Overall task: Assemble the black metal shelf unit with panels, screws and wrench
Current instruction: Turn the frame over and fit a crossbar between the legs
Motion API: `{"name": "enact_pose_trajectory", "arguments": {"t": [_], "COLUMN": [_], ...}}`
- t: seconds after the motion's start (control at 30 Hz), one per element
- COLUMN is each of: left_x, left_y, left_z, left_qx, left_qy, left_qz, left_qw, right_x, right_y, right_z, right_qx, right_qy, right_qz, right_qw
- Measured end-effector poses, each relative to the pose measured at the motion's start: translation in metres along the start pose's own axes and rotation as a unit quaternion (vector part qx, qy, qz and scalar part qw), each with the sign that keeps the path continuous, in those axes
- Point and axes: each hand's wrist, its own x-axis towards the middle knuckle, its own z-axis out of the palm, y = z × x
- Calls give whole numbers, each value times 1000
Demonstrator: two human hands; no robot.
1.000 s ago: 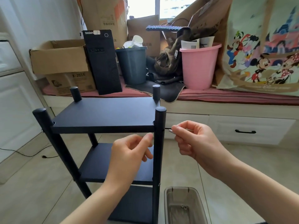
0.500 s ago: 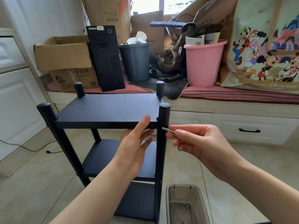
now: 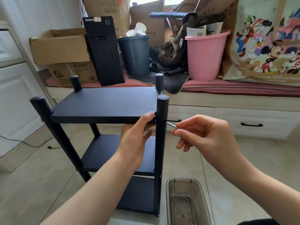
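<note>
Shelf unit (image 3: 103, 111) stood upright on the floor tiles, three panels mounted between four posts; nothing in its position altered over the last second beyond the shift in the head camera's viewpoint.

Top panel (image 3: 103, 103): a second ago the left hand (image 3: 136, 140) was curled in front of the near right post (image 3: 161, 135), clear of the panel. It then opened and rose, and at this moment lay against the panel's front right corner, thumb on the upper edge, fingers below it. Judged: it was steadying the panel so that hole and post stayed lined up.

Wrench (image 3: 172, 125): a second ago its tip stood just short of the post. At this moment the tip sat at the hole in the post's side, level with the top panel. Whether it had seated in a screw head could not be told; no screw showed. Judged: the step in hand was fastening the top panel's near right corner, late in the assembly.

Grip, right hand (image 3: 204, 137): thumb and forefinger pinched the thin silver shaft at its outer end, the other fingers loosely curled below.

Grip, left hand: fingers nearly straight, pressing the panel edge, closed round nothing.

Clear plastic bin (image 3: 188, 203) stood near the post's foot, with two small rings inside.
</note>
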Motion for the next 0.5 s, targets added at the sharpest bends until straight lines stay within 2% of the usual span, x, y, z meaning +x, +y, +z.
{"name": "enact_pose_trajectory", "arguments": {"t": [0.5], "left_x": [-1], "left_y": [-3], "left_z": [-2], "left_qx": [30], "left_qy": [4], "left_qz": [17], "left_qw": [999], "right_x": [4], "right_y": [2], "right_z": [5], "right_qx": [-9], "right_qy": [-2], "right_qz": [-25], "right_qw": [1000]}}
